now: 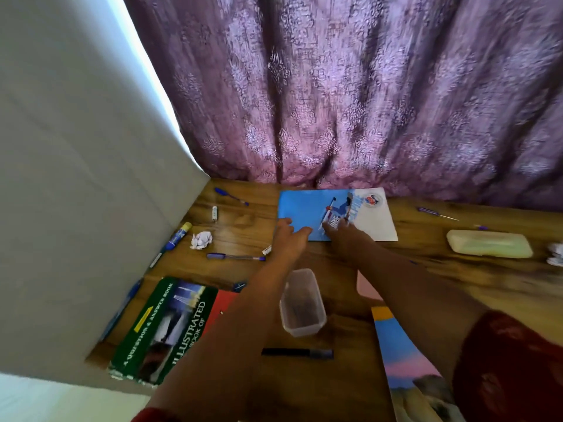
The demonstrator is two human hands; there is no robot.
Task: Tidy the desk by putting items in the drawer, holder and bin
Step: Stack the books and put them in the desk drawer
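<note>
our forearms fill the near edge of the desk (457, 287), reaching away over the clear plastic holder (302, 303) that stands between them, apparently empty or nearly so. at the far edge, against the purple curtain (365, 102), lies the blue booklet (304, 214): flat, thin, glossy blue with a white right-hand portion and a printed figure. our left hand (289, 242) has its fingers spread loosely and laid on the booklet's near left corner; our right hand (341, 236) presses fingertips on its near edge at the middle. neither has closed round anything, so we judge the booklet is pinned, not yet gripped.

risks as we see them: a sheet this thin lying flush on the wood gives no lip to catch, so our fingers may just skid it into the curtain. drawing our arms back could knock the holder over, since it stands right between them. the blue pen (236, 256) beside our left wrist and the black marker (297, 352) near the front edge might roll if brushed.
</note>
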